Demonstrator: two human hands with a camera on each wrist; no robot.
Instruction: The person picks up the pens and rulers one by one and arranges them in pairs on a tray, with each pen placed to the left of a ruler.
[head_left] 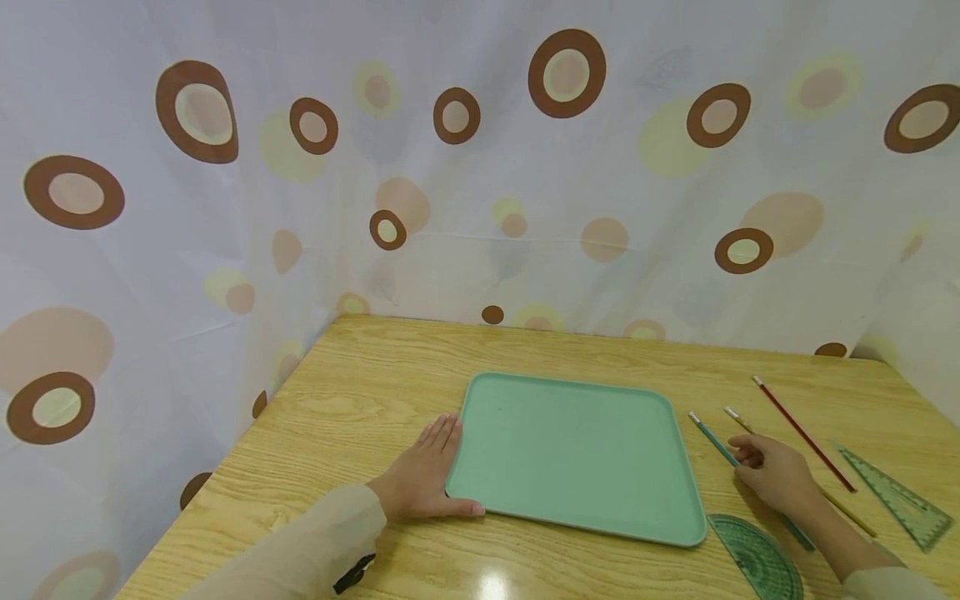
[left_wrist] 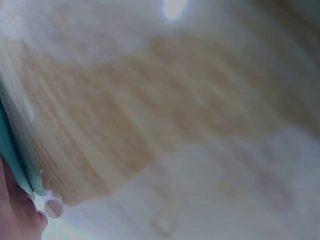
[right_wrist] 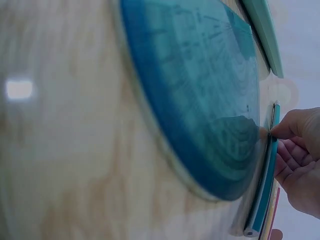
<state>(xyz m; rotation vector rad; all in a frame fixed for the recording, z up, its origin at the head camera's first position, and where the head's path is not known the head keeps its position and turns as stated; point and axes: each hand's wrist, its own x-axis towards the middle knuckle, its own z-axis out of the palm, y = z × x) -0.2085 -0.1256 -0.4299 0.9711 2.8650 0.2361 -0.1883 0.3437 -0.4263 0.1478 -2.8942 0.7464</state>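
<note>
My left hand (head_left: 423,479) lies with straight fingers against the left edge of a light green tray (head_left: 570,458), its thumb along the near corner. Part of that hand (left_wrist: 19,212) shows at the lower left of the left wrist view, beside the tray's rim (left_wrist: 12,150). On the right, my right hand (head_left: 776,479) pinches a teal pencil (head_left: 712,437) between thumb and fingers. The pencil (right_wrist: 265,192) still lies along the table in the right wrist view. A yellow pencil (head_left: 847,510) passes beneath the same hand, partly hidden.
A green protractor (head_left: 757,554) lies by the tray's near right corner. Right of my hand are a red pencil (head_left: 806,435) and a clear green set square (head_left: 896,496). Patterned cloth (head_left: 480,183) walls the wooden table (head_left: 390,358) at the back and sides.
</note>
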